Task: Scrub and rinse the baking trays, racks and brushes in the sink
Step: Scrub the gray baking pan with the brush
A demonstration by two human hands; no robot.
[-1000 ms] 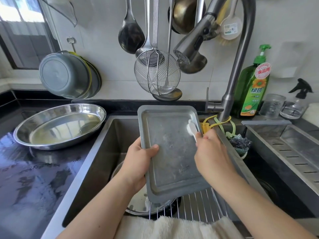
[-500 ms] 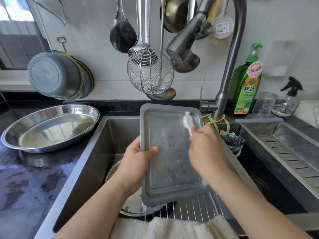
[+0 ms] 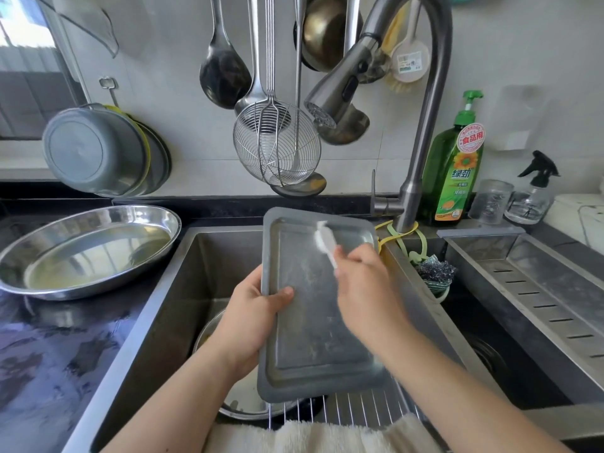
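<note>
Head view: left hand (image 3: 251, 318) grips the tray (image 3: 313, 322) edge; right hand (image 3: 362, 289) grasps a blurred white brush (image 3: 325, 238); tray hides much of the sink (image 3: 183, 289).

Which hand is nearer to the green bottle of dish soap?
Right. The right hand scrubs the baking tray with a brush, below-left of the soap bottle. The left hand grips the tray's far left edge.

A baking tray (image 3: 313, 322) is filling the sink (image 3: 183, 289) opening, while a faucet head (image 3: 340, 93) and hanging strainer (image 3: 277, 145) are crowding overhead.
</note>
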